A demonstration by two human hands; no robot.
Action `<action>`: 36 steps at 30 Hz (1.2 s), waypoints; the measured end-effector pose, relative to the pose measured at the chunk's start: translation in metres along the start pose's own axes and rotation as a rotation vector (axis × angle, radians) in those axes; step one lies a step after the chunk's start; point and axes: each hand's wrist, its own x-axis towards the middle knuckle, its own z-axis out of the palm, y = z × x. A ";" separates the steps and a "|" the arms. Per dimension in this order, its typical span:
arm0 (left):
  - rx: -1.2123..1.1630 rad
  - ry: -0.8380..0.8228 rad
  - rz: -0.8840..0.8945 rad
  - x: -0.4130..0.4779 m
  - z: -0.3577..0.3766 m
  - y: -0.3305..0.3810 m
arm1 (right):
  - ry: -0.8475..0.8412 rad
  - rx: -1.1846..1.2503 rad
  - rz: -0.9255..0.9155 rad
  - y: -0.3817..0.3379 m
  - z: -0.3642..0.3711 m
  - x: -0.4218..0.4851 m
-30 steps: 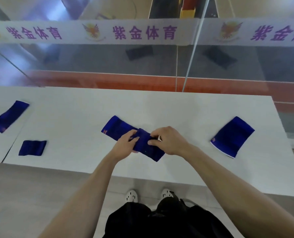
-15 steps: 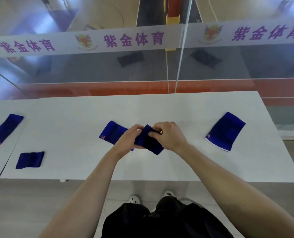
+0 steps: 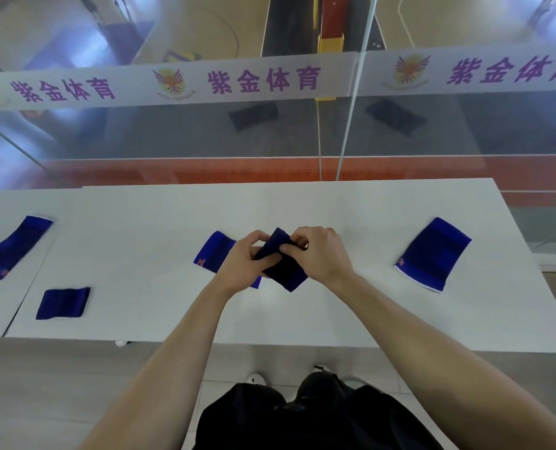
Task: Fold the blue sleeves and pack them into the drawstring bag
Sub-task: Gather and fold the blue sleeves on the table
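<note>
In the head view we see the left hand (image 3: 240,258) and right hand (image 3: 322,254) both pinching a dark navy fabric pouch (image 3: 284,274), probably the drawstring bag, above the white counter (image 3: 302,319), seemingly to spread its mouth. A flat bright-blue knit sleeve (image 3: 216,251) lies beneath, within reach.

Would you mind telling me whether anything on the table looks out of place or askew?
Nothing is damaged. The far-left sleeve and the right sleeve lie flat but slanted to the table edge; the folded sleeve sits nearly square.

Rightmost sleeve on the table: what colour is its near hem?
White, on the flat blue fabric sleeve; head view.
</note>
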 end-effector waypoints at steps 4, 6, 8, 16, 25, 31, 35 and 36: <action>-0.090 0.071 -0.024 0.002 -0.010 0.001 | 0.055 0.020 0.061 0.011 -0.005 0.001; -0.226 0.089 -0.037 0.002 -0.017 0.001 | -0.063 0.096 0.181 0.017 -0.006 0.003; -0.330 0.099 -0.056 0.000 -0.026 0.000 | -0.198 0.320 0.299 0.016 -0.007 0.007; -0.413 0.212 -0.075 -0.026 -0.077 -0.021 | -0.234 0.473 0.147 -0.039 0.036 0.031; -0.205 0.306 -0.069 -0.043 -0.185 -0.062 | -0.166 0.344 -0.022 -0.137 0.128 0.042; -0.133 0.174 0.015 -0.045 -0.281 -0.093 | -0.071 0.299 0.105 -0.207 0.179 0.050; -0.125 0.056 0.014 -0.049 -0.321 -0.102 | -0.007 0.279 0.161 -0.235 0.204 0.043; -0.120 0.037 0.016 -0.050 -0.327 -0.104 | 0.011 0.268 0.174 -0.240 0.208 0.040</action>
